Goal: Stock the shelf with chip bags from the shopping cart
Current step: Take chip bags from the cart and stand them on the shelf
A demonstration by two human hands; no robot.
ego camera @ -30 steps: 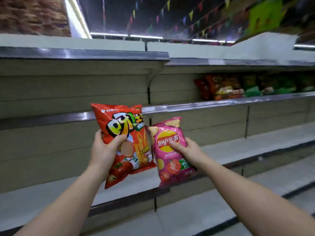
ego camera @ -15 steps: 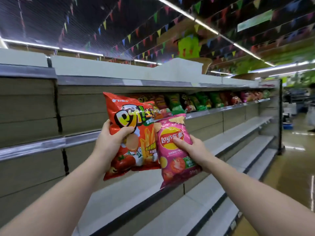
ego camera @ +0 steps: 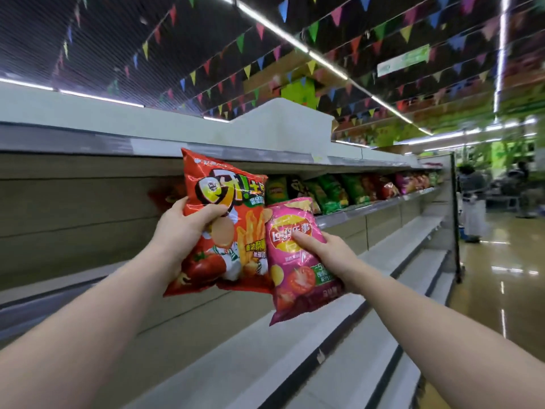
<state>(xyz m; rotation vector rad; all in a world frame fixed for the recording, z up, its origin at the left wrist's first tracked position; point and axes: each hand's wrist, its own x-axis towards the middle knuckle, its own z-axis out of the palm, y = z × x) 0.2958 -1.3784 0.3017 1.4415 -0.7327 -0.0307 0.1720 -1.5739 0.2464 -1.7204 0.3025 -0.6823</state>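
Two bags up in the air in front of the shelf — the red-orange chip bag with the left hand curled round its left edge, thumb on the front, and the pink chip bag gripped by the right hand, thumb across the logo. They overlap a bit. Behind them, stocked bags line the upper shelf — colored pennants hang overhead.

Big red chip bag up in front of the shelf, upright, leaning slightly left. Smaller pink chip bag just right of it and lower, edges overlapping, tomato picture facing us, tilted.
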